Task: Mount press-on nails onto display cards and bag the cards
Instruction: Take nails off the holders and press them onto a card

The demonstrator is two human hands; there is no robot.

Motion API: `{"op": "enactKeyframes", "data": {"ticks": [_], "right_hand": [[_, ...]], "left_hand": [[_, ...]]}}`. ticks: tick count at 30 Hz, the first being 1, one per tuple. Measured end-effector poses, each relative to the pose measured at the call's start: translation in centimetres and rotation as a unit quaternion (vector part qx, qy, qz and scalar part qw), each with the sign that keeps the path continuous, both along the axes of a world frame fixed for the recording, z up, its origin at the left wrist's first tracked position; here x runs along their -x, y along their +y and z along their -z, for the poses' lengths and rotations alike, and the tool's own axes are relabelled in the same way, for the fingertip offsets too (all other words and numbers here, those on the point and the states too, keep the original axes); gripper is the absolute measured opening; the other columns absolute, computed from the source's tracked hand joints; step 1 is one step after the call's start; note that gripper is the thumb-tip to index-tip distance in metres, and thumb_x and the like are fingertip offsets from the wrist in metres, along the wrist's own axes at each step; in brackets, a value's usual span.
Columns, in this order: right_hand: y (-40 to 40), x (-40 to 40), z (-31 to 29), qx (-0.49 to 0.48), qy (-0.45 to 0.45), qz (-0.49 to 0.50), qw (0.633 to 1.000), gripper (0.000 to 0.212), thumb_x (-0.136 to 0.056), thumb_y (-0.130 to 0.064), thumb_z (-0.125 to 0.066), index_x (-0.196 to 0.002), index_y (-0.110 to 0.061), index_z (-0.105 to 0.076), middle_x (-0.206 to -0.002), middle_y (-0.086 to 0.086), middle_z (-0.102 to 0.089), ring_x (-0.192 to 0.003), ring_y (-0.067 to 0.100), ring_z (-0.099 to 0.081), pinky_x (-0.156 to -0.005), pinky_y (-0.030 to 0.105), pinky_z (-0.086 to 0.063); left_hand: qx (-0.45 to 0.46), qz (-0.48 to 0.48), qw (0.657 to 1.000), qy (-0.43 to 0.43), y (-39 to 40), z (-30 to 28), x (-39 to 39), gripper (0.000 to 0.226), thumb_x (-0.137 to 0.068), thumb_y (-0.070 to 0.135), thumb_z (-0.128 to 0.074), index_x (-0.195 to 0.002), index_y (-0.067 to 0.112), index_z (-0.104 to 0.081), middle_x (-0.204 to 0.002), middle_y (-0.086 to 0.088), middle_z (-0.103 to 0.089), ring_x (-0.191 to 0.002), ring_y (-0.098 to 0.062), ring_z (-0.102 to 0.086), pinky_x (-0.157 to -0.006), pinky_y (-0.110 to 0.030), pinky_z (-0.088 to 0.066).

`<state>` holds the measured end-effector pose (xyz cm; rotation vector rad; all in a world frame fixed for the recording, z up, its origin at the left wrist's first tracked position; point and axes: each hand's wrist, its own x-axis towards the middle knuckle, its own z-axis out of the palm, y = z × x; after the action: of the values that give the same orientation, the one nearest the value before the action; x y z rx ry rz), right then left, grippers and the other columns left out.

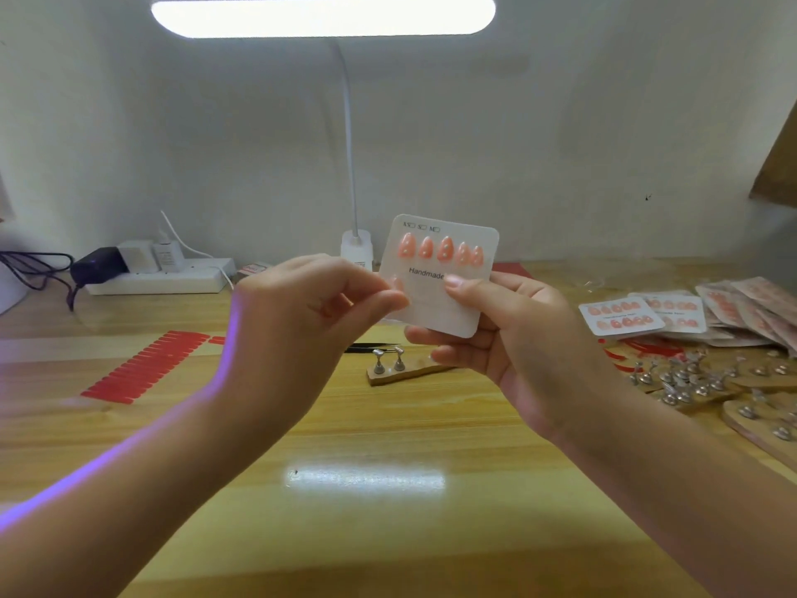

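Observation:
A white display card marked "Handmade" is raised above the wooden table. Its top row carries several pink press-on nails. My right hand grips the card from below and the right, thumb on its face. My left hand is at the card's left edge, thumb and fingers pinched together on a small pale nail touching the card's lower row. Most of that nail is hidden by my fingers.
A wooden nail stand with two metal holders lies under the card, black tweezers behind it. Red nail strips lie left. Filled cards and bags and several metal holders sit right. Power strip, lamp base behind.

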<state>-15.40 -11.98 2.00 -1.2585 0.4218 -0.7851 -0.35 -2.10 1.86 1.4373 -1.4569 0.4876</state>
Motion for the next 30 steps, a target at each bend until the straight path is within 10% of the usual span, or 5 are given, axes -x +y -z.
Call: {"op": "enactKeyframes", "data": {"ticks": [10, 30], "right_hand": [[0.6, 0.0, -0.1, 0.003, 0.003, -0.008, 1.000, 0.012, -0.093, -0.010, -0.057, -0.098, -0.005, -0.067, -0.086, 0.016, -0.075, -0.074, 0.032, -0.073, -0.050, 0.024, -0.054], [0.8, 0.1, -0.3, 0.010, -0.006, -0.003, 1.000, 0.011, -0.092, -0.010, -0.059, -0.096, -0.005, -0.068, -0.084, 0.014, -0.075, -0.070, 0.028, -0.073, -0.048, 0.023, -0.052]], "left_hand": [[0.043, -0.049, 0.982, -0.178, -0.2, 0.6, 0.0, 0.015, -0.088, 0.010, -0.066, -0.097, 0.000, -0.073, -0.082, -0.011, -0.069, -0.064, -0.025, -0.062, -0.052, -0.037, -0.054], [0.099, -0.073, 0.961, -0.249, -0.5, 1.2, -0.4, 0.012, -0.089, 0.027, -0.071, -0.090, 0.018, -0.078, -0.073, 0.000, -0.065, -0.060, -0.017, -0.052, -0.042, -0.028, -0.042]]}}
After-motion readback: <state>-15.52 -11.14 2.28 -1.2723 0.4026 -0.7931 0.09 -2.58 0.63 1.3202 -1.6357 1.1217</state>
